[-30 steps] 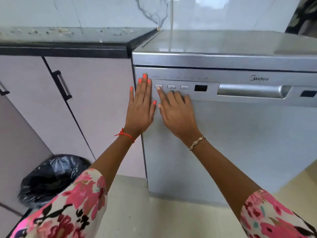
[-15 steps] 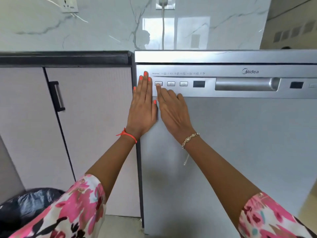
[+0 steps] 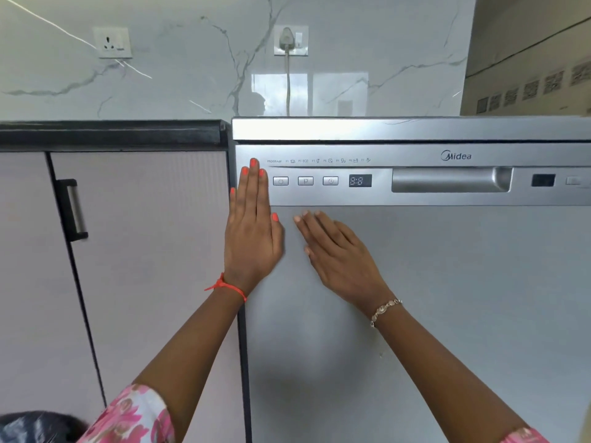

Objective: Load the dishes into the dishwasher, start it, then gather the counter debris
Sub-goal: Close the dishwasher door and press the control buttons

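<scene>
Silver stainless-steel dishwasher (image 3: 447, 298), door shut, fills the frame toward 3 o'clock. Left hand (image 3: 252, 238) lies flat on the door's edge, fingers straight, tips at 9 o'clock of the rectangular grey power button (image 3: 280, 181). Right hand (image 3: 339, 254), fingers extended and holding nothing, sits at 5 o'clock of that button (contact with the door unclear).

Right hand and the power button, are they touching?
Apart. The head view shows the right hand with its fingertips below the power button, a bare gap between them.
</scene>
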